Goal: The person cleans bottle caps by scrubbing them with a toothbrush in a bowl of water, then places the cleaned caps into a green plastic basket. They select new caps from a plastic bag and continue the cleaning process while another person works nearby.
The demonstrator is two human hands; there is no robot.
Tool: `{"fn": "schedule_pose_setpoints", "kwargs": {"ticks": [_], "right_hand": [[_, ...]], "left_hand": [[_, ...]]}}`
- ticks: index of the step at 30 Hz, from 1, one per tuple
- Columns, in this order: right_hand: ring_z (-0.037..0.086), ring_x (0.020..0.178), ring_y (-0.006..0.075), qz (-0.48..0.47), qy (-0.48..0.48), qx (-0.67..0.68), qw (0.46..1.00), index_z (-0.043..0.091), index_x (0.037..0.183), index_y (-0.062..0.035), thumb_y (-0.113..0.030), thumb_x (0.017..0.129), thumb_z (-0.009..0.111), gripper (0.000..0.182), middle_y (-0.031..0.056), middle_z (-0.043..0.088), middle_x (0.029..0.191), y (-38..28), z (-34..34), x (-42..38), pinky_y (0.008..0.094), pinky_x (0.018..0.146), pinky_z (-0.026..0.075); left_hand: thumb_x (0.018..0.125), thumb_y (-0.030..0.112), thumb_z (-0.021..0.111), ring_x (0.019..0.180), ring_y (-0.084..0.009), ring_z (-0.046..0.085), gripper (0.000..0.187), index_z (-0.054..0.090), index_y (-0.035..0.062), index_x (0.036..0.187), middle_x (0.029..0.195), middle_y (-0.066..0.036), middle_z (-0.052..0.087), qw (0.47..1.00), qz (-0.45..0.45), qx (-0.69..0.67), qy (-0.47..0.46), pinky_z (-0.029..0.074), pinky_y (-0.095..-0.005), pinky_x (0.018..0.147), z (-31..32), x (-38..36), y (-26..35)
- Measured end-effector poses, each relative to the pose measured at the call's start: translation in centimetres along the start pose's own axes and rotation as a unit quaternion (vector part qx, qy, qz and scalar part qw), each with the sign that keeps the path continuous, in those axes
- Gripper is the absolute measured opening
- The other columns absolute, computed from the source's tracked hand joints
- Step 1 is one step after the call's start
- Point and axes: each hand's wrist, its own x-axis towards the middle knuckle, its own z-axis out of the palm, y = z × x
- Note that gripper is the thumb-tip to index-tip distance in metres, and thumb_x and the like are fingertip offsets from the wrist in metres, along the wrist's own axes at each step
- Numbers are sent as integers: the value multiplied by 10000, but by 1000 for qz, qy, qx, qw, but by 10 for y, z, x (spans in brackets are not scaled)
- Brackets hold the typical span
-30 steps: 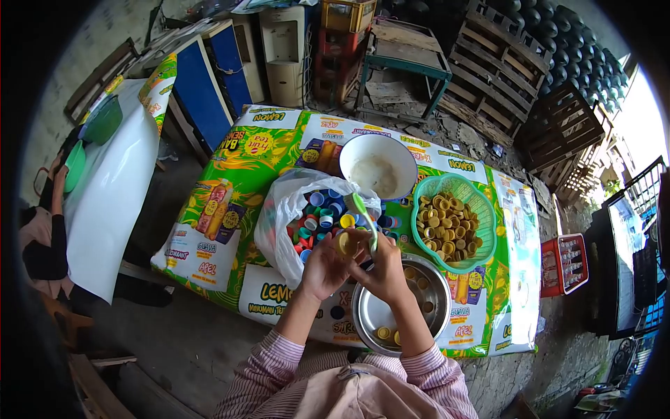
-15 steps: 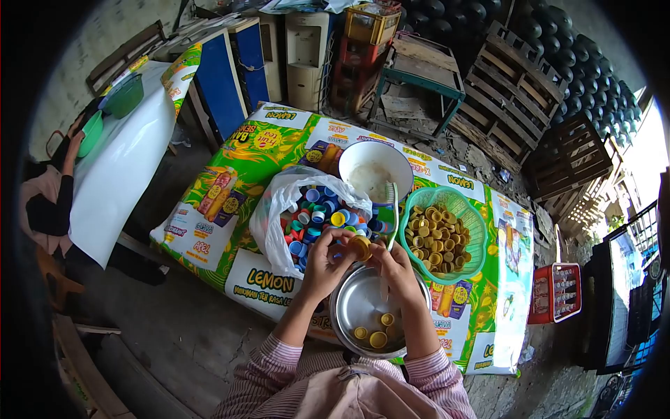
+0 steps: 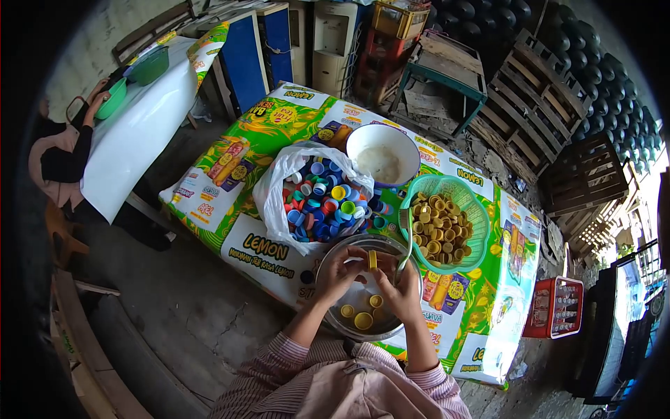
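My left hand (image 3: 338, 276) pinches a yellow bottle cap (image 3: 372, 260) above the steel bowl (image 3: 336, 331). My right hand (image 3: 399, 293) grips a white-handled toothbrush (image 3: 409, 246), its head pointing up and away; this hand's thumb is close to the cap, and whether it touches cannot be made out. Several yellow caps (image 3: 363, 320) lie in the bowl under my hands. To the right, a green plastic basket (image 3: 480, 246) holds many yellow caps. A white plastic bag (image 3: 269, 202) full of mixed-colour caps (image 3: 328, 209) lies open to the left.
Behind the bag stands a white basin (image 3: 382, 133) with cloudy liquid. Everything rests on a table with a printed cover (image 3: 255, 150). Another person (image 3: 66, 157) sits at a white-covered table (image 3: 143, 119) on the left, near green bowls. A red crate of bottles (image 3: 555, 307) stands on the right.
My hands have come lower over the steel bowl, and the cap is now turned edge-on. The toothbrush has tilted and moved right with my right hand. The view has shifted slightly.
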Motion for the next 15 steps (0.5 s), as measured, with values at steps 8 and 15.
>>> {"fn": "schedule_pose_setpoints", "kwargs": {"ticks": [8, 15], "right_hand": [[591, 904, 154, 15, -6, 25, 1000, 487, 1084, 70, -21, 831, 565, 280, 135, 614, 990, 15, -10, -16, 275, 778, 464], [604, 809, 128, 58, -21, -49, 997, 469, 1116, 60, -36, 860, 508, 276, 107, 599, 909, 53, -18, -21, 257, 635, 509]], "left_hand": [[848, 47, 588, 814, -122, 614, 104, 513, 5, 907, 932, -62, 580, 996, 76, 38, 30, 544, -245, 609, 2, -16, -15], [855, 87, 600, 785, -66, 567, 144, 523, 12, 952, 848, -25, 573, 937, 55, 326, 111, 481, -203, 630, -12, -40, 9]]}}
